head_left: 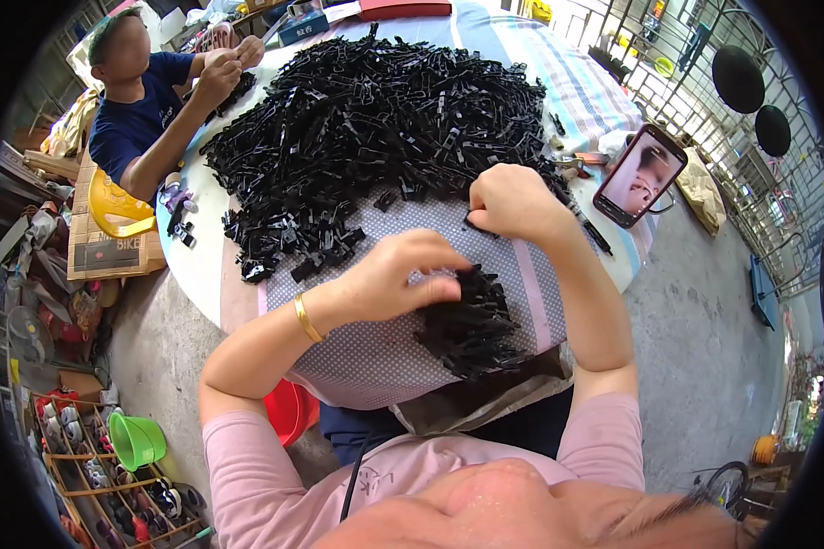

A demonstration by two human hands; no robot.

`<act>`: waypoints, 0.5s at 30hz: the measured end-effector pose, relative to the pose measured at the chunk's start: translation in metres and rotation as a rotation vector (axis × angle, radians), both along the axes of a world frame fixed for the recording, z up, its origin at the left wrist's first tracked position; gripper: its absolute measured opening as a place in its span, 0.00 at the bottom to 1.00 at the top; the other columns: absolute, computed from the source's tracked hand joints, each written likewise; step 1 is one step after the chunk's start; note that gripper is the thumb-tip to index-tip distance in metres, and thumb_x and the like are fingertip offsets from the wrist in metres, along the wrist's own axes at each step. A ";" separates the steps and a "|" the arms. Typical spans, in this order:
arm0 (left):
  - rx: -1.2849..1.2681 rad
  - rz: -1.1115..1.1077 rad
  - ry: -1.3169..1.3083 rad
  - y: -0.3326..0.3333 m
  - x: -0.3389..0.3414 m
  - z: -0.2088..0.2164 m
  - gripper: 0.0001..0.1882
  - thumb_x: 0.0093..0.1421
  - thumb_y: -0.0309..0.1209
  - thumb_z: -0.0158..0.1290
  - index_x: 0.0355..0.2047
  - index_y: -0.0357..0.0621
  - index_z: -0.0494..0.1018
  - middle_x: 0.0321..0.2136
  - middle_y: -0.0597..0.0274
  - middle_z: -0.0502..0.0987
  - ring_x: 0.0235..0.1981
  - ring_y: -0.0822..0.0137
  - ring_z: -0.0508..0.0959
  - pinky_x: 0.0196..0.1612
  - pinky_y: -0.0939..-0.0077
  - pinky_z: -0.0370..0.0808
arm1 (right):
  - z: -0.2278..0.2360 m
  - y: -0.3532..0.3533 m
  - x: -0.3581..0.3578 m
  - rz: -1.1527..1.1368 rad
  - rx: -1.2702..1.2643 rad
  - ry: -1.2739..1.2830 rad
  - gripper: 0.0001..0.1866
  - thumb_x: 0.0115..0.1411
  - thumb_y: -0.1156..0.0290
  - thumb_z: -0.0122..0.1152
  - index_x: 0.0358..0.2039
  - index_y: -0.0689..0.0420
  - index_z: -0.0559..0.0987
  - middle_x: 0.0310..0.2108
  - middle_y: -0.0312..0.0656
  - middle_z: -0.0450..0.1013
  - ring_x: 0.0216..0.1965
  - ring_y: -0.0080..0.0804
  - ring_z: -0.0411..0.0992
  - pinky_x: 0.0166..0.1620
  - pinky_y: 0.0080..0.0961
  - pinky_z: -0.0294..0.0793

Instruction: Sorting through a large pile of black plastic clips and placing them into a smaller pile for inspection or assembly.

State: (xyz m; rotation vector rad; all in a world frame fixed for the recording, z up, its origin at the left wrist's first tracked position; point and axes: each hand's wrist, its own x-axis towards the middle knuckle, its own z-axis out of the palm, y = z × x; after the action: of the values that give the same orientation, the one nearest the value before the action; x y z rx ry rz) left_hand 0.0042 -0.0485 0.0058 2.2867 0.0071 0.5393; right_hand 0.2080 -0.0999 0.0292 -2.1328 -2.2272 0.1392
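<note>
Left hand pinches closed on a small bundle of black plastic clips at the near table edge; right hand is curled shut on one clip beside the big pile. Clips look light, stiff, snaggy — best pinched mid-body. Little open room — phone close right.

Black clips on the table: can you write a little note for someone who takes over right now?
Left hand: fingers curled, pinching at the top of the small bundle of black clips near the table's front edge.
Right hand: closed over a black piece at the near edge of the big pile of loose black clips.
Done: only the small bundle is gathered.
Left: the big pile, by far the larger part.
Nearby: a phone propped at the right; another person handles clips at the far left.
</note>
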 end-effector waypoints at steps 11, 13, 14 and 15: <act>-1.318 0.277 0.006 0.038 0.001 -0.014 0.15 0.63 0.39 0.45 0.33 0.37 0.70 0.27 0.59 0.76 0.26 0.71 0.77 0.33 0.78 0.77 | -0.020 0.012 -0.028 0.422 0.617 0.363 0.05 0.48 0.70 0.59 0.25 0.57 0.77 0.24 0.39 0.72 0.25 0.36 0.73 0.28 0.27 0.72; -1.284 0.276 -0.030 0.043 0.003 -0.019 0.13 0.63 0.36 0.46 0.33 0.37 0.70 0.27 0.59 0.76 0.27 0.71 0.77 0.34 0.78 0.77 | -0.017 0.011 -0.027 0.428 0.532 0.611 0.05 0.47 0.72 0.59 0.25 0.60 0.77 0.23 0.41 0.73 0.24 0.33 0.73 0.28 0.24 0.72; -1.250 0.274 -0.065 0.044 0.003 -0.020 0.11 0.62 0.34 0.47 0.32 0.37 0.70 0.27 0.60 0.76 0.28 0.71 0.77 0.35 0.78 0.77 | -0.015 0.010 -0.026 0.408 0.471 0.768 0.05 0.47 0.73 0.59 0.25 0.61 0.77 0.22 0.41 0.73 0.23 0.30 0.73 0.27 0.22 0.72; -1.250 0.271 -0.126 0.044 0.004 -0.021 0.09 0.62 0.32 0.48 0.31 0.37 0.70 0.27 0.59 0.76 0.29 0.70 0.78 0.37 0.77 0.78 | -0.013 0.010 -0.025 0.347 0.442 0.934 0.05 0.48 0.75 0.58 0.25 0.63 0.77 0.21 0.42 0.73 0.21 0.24 0.72 0.26 0.19 0.71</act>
State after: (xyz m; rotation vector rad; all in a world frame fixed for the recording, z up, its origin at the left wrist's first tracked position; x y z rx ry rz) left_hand 0.0078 -0.0047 -0.0149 1.0298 0.4630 0.5764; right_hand 0.1829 -0.0898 0.0158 -1.0862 -1.7752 0.4833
